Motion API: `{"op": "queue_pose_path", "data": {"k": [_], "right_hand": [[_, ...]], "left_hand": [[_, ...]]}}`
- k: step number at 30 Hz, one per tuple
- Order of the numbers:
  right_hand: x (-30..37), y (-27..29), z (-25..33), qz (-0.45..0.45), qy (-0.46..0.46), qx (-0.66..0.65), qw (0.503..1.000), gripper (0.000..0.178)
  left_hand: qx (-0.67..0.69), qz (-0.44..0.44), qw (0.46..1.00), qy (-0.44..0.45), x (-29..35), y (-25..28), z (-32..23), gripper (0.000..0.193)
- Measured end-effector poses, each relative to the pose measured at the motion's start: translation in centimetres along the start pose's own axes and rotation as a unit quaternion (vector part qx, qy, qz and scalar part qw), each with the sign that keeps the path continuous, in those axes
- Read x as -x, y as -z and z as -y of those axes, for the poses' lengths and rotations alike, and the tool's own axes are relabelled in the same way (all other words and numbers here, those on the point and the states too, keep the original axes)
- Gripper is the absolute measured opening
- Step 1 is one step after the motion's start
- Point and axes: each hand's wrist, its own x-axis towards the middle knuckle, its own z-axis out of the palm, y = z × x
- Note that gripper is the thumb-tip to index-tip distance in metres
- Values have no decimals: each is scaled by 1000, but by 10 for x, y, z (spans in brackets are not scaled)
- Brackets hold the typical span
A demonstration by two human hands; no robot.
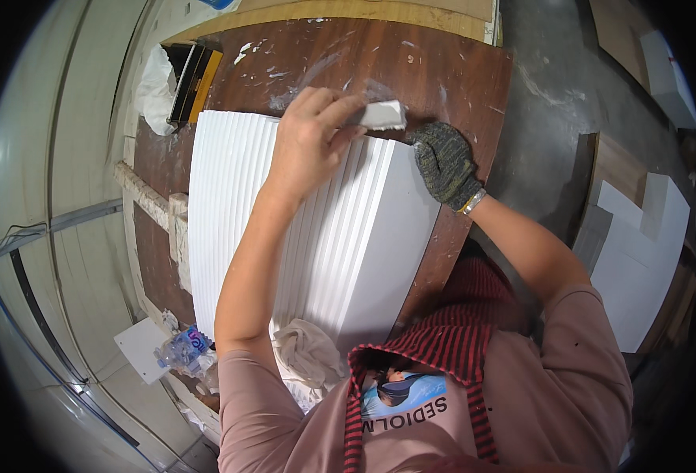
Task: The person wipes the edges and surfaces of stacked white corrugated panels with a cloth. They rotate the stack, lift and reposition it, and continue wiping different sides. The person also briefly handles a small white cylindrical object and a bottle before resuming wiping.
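A stack of long white panels lies fanned across the brown table, their edges showing as stepped ridges. My bare left hand is above the far end of the stack, its fingers closed around a small grey rectangular block with a rough whitish rim. The block sticks out to the right of my fingers, close to the panels' far edge. My right hand, in a dark knitted glove, is at the far right corner of the top panel. Its fingers are curled in against that corner, with the tips partly hidden.
The brown table is marked with white smears. A black and orange box and a white plastic bag stand far left. A crumpled cloth and a plastic bottle are near me. More white panels are at the right.
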Motion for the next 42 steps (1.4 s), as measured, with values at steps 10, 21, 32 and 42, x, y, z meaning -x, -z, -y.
{"op": "queue_pose_path", "data": {"k": [10,21,32,42], "right_hand": [[10,-7,-12,12,-31,-38,999,25],[-22,35,98,-36,68,-25,997,27],[62,-78,279,375,309,-298,822,50],[4,-19,240,247,189,-426,849,24]], "left_hand": [[-41,157,986,30,124,65,-40,36],[-88,-11,946,310,274,133,-37,42],[-103,19,981,165,160,103,69,33],[-66,11,990,121,25,82,130,37]]}}
